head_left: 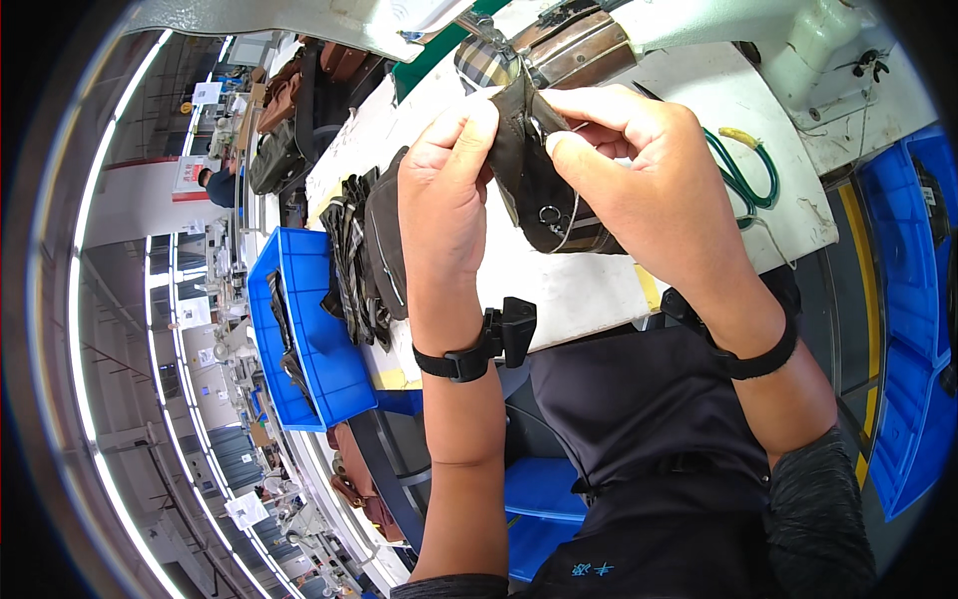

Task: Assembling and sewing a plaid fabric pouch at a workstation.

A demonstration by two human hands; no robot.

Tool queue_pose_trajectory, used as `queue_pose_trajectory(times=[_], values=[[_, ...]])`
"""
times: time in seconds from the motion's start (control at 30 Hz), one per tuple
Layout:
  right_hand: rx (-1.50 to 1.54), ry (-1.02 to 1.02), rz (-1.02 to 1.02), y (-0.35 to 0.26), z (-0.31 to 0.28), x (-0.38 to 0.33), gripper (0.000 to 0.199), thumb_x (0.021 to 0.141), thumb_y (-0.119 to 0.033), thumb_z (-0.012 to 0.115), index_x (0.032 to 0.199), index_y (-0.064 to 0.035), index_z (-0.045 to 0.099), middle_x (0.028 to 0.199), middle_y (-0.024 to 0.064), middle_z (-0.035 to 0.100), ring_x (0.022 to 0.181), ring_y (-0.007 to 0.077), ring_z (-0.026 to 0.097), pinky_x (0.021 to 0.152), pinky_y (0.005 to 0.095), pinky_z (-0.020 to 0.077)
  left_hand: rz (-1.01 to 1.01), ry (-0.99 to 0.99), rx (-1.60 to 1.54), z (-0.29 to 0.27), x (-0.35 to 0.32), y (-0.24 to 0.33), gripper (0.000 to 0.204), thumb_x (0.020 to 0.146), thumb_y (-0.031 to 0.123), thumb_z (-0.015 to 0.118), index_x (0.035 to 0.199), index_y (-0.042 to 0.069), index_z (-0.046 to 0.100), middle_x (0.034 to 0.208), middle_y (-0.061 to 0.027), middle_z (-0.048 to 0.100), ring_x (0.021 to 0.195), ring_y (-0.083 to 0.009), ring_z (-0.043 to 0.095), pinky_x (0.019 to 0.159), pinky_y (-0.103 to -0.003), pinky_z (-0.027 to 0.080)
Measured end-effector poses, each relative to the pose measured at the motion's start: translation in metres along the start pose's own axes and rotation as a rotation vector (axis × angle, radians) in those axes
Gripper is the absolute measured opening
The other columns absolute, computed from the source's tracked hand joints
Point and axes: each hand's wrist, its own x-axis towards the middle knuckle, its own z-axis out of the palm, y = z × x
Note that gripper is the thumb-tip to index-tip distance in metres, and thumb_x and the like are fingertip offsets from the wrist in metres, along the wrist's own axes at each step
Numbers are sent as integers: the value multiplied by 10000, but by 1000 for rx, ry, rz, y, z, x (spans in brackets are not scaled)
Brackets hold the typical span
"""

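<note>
A dark brown fabric bag piece (529,185) with a small metal ring and a pale cord hangs between my hands, above the white worktable (609,290). My left hand (447,165) pinches its upper left edge between thumb and fingers. On the other side, my right hand (644,165) is closed on the upper right edge, thumb against forefinger. Plaid lining (487,63) shows just beyond the piece, beside the metal bed of a sewing machine (579,50). To the right of my right hand lie green-handled scissors (758,185), partly hidden by that hand.
Left of my left hand lie a dark pouch (384,235) and striped plaid fabric (346,265). A blue bin (334,349) with dark pieces stands at the table's left edge. More blue bins (903,429) are at the right. Another person (222,187) is far off at left.
</note>
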Motion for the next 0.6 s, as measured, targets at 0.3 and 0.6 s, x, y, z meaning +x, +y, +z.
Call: queue_pose_trajectory(times=[0.3, 0.6], values=[[-127, 26, -45, -2, 1, 0, 351, 921, -54, 688, 1250, 66, 710, 934, 89, 753, 798, 60, 659, 724, 233, 554, 109, 59, 139, 11, -6, 1, 225, 1047, 110, 650, 1188, -42, 737, 1076, -56, 752, 967, -88, 659, 895, -250, 512], [-135, 24, -39, -2, -1, 0, 344, 923, -66, 690, 1241, 64, 717, 895, 58, 729, 738, 40, 592, 665, 223, 517, 256, 154, 383, 26, -13, 2, 186, 974, 52, 744, 1140, -31, 756, 1021, -49, 751, 886, -88, 661, 774, -224, 529]])
